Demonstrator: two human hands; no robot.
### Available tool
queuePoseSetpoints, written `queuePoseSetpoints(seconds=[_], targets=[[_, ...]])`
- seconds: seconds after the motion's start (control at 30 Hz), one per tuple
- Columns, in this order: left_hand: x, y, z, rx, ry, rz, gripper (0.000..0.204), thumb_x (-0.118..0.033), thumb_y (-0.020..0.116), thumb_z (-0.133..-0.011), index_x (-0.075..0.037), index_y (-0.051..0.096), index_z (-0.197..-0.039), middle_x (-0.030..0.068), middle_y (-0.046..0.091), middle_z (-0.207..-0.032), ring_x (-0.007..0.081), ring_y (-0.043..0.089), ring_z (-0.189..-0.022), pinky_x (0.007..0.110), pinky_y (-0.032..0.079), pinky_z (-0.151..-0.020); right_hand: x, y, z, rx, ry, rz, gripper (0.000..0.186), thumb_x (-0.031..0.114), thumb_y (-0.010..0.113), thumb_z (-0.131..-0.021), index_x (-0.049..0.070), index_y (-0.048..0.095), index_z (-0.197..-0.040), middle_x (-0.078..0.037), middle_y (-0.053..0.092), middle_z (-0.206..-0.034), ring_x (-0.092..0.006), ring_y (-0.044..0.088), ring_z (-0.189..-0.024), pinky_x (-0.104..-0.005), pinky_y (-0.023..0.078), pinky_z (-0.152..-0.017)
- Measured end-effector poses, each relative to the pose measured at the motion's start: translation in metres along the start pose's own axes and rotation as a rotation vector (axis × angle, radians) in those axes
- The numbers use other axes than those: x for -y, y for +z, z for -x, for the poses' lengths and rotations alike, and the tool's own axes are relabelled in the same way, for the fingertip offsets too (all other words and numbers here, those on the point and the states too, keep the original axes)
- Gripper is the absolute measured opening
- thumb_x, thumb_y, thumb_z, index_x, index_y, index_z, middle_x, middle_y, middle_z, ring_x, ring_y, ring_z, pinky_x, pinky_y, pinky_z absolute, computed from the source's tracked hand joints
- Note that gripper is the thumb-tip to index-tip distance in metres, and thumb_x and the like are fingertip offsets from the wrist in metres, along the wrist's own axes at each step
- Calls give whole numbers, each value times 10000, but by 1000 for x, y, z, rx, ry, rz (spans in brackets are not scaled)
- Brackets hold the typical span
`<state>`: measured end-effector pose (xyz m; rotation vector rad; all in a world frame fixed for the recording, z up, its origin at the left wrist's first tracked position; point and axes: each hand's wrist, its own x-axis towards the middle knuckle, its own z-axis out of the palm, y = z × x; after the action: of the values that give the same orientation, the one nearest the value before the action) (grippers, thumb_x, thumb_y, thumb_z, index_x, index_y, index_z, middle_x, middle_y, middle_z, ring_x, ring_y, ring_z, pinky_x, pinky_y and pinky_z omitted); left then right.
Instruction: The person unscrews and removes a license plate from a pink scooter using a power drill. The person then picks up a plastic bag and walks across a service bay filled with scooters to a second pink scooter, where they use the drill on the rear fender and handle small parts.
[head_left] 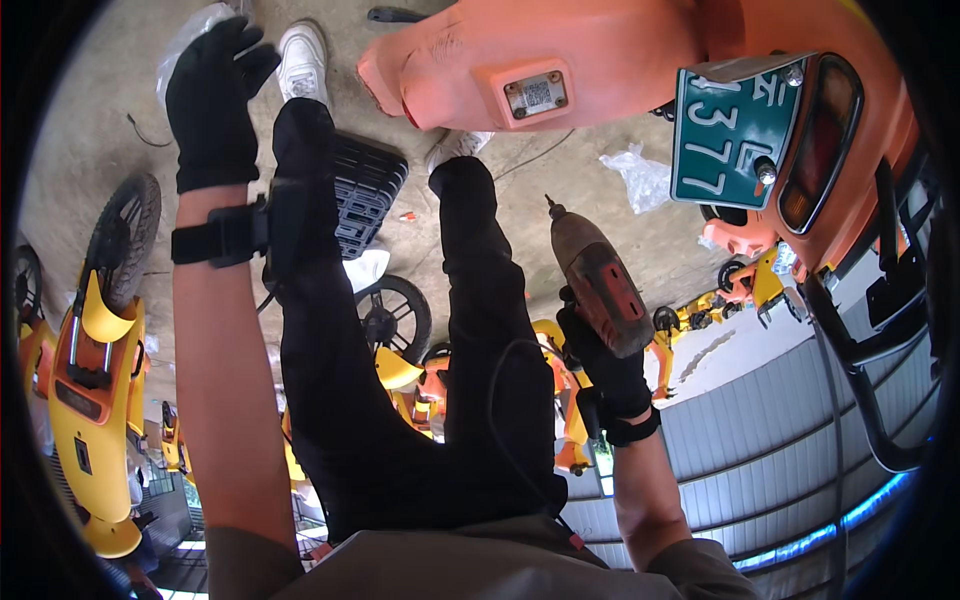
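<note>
While our left arm (232, 400) extends nearly straight up the view, our gloved left hand (222, 105) shows its back, fingers spread, thumb out to the right; grip loose. It is beside clear plastic (176, 58); we cannot tell whether they touch. We note the right arm (643, 490) raised beside our right knee, forearm angled slightly inward. Our gloved right hand (612, 375) is closed around the driver (603, 285); its handle is mostly hidden. We find the driver off the floor (560, 165), bit (550, 203) tilted up-left, below the orange body (450, 60) and left of the green plate (738, 150).
</note>
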<state>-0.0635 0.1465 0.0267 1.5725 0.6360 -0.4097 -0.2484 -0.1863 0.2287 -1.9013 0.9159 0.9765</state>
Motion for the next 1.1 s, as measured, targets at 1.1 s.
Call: queuePoseSetpoints(seconds=[1.1], targets=[[160, 50, -99, 504, 576, -1280, 430, -277, 650, -721, -95, 552, -1098, 115, 549, -924, 282, 568, -845, 421, 456, -651, 9, 97, -66, 22, -128, 351, 414, 136, 716, -699, 16, 549, -1059, -150, 597, -864, -341, 592, -749, -374, 484, -653]])
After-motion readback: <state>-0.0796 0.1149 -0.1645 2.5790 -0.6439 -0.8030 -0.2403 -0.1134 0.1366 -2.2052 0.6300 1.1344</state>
